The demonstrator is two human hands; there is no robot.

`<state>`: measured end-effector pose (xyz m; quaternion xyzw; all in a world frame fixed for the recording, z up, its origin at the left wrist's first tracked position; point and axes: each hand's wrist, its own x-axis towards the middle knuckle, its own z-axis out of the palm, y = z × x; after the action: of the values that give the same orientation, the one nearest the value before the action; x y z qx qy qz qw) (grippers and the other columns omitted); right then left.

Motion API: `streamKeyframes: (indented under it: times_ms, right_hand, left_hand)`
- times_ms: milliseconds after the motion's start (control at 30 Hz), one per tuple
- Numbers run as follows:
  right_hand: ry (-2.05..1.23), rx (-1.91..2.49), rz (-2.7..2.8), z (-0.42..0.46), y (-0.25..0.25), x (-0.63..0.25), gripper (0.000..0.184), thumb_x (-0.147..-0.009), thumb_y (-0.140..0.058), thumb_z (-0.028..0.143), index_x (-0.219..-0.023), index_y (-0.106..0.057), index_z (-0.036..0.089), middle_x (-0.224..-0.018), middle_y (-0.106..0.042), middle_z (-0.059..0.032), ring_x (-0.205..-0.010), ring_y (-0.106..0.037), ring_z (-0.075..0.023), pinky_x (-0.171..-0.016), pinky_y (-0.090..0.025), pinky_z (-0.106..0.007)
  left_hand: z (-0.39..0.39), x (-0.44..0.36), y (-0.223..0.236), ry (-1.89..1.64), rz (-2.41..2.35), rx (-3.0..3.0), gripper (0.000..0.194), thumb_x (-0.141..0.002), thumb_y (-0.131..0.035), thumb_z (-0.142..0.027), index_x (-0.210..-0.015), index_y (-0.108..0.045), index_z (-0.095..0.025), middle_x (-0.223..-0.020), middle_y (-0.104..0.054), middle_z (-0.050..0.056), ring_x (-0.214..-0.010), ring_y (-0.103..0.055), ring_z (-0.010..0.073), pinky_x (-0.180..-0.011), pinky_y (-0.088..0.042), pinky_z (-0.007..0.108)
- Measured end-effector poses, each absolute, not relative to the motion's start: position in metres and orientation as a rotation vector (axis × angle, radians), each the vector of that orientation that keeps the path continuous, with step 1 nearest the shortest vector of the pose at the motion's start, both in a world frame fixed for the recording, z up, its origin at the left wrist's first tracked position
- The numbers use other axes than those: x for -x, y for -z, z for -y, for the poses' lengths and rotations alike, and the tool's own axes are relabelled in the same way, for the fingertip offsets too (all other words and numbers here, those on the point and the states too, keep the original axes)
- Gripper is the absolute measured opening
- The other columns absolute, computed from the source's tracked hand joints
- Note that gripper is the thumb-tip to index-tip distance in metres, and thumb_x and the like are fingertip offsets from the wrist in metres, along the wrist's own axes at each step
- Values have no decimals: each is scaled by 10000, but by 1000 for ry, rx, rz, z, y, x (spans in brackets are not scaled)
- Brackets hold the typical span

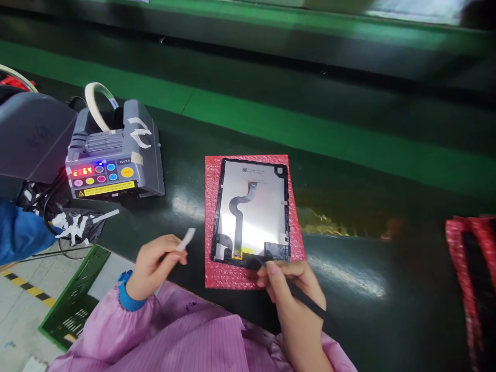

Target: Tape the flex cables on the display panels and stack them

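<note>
The tablet screen assembly (258, 206) lies on red bubble wrap (214, 274), just beyond the right grip (267, 271), which is holding black tweezers (306, 299). The left grip (184, 251) pinches a white tape strip (188, 238). If the tweezers' tip slips, it may scratch the flex cable (239, 222).

The left hand (157, 263) was bare, with its thumb and first finger pinched shut and the other fingers curled in. The left arm (116, 320) came up from below. The right hand (294, 294) was bare too, its thumb pressed to bent fingers. Both hands were well apart.
</note>
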<state>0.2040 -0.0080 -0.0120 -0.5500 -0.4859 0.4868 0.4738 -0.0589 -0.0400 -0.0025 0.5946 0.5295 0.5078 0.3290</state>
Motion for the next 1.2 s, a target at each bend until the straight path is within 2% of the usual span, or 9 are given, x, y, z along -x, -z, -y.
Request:
streamKeyframes:
  times_ms: [67, 133, 200, 300, 400, 567, 800, 1067, 1200]
  right_hand:
    - [-1115, 1367, 1107, 9, 9, -207, 318, -904, -783, 377, -758, -546, 223, -673, -706, 2, -492, -617, -119, -420, -443, -202]
    - [-1082, 1371, 1087, 9, 7, -209, 319, -902, -787, 361, -752, -541, 222, -668, -700, 6, -504, -618, -119, -420, -425, -195]
    - [-1105, 1372, 1135, 10, 6, -209, 313, -907, -780, 331, -738, -541, 221, -660, -698, 8, -492, -609, -114, -432, -438, -201]
    - [-1172, 1348, 1247, 12, 8, -205, 301, -927, -755, 297, -724, -546, 222, -662, -705, 8, -489, -623, -116, -470, -493, -222]
    - [-1186, 1348, 1315, 13, 10, -201, 310, -922, -758, 330, -710, -558, 226, -659, -715, 4, -487, -645, -130, -487, -541, -241]
    - [-1147, 1363, 1375, 11, 11, -200, 294, -923, -754, 338, -705, -585, 235, -634, -715, 11, -498, -663, -141, -504, -575, -250]
    - [-1134, 1373, 1417, 11, 12, -201, 276, -924, -751, 321, -715, -589, 241, -646, -723, 19, -525, -679, -142, -533, -576, -250]
    - [-1080, 1402, 1480, 11, 13, -202, 251, -918, -753, 298, -718, -612, 241, -650, -721, 18, -564, -700, -148, -562, -575, -242]
    - [-1059, 1433, 1490, 11, 13, -202, 264, -917, -754, 325, -707, -618, 239, -650, -719, 9, -575, -704, -156, -561, -572, -246]
  left_hand:
    - [36, 50, 1, -1086, -1346, -1794, 186, -1026, -598, -367, -1052, -698, -213, -892, -793, 68, -874, -757, 218, -824, -597, 376]
    - [30, 42, 0, -923, -1334, -1948, 236, -1009, -636, -366, -1197, -650, -224, -1121, -789, 89, -1096, -742, 249, -1007, -559, 441]
    - [25, 35, 0, -829, -1301, -2071, 270, -1021, -621, -346, -1261, -597, -225, -1271, -752, 96, -1285, -671, 262, -1160, -465, 499]
    - [19, 26, 4, -724, -1235, -2207, 262, -1043, -576, -280, -1292, -556, -202, -1387, -700, 108, -1445, -543, 259, -1274, -324, 548]
    - [17, 20, 8, -644, -1252, -2224, 282, -1040, -577, -263, -1306, -540, -178, -1429, -671, 127, -1471, -513, 250, -1301, -284, 541]
    - [17, 18, 10, -683, -1253, -2225, 315, -1045, -564, -255, -1343, -495, -181, -1421, -675, 131, -1455, -533, 233, -1295, -304, 546]
    - [16, 19, 8, -688, -1252, -2216, 291, -1062, -536, -285, -1332, -481, -193, -1403, -689, 119, -1433, -558, 244, -1269, -351, 563]
    - [16, 20, 8, -721, -1238, -2223, 316, -1051, -554, -246, -1347, -457, -193, -1396, -694, 120, -1435, -555, 242, -1283, -324, 561]
    - [16, 20, 7, -736, -1220, -2220, 287, -1051, -544, -221, -1331, -486, -201, -1297, -746, 83, -1453, -534, 249, -1299, -276, 575]
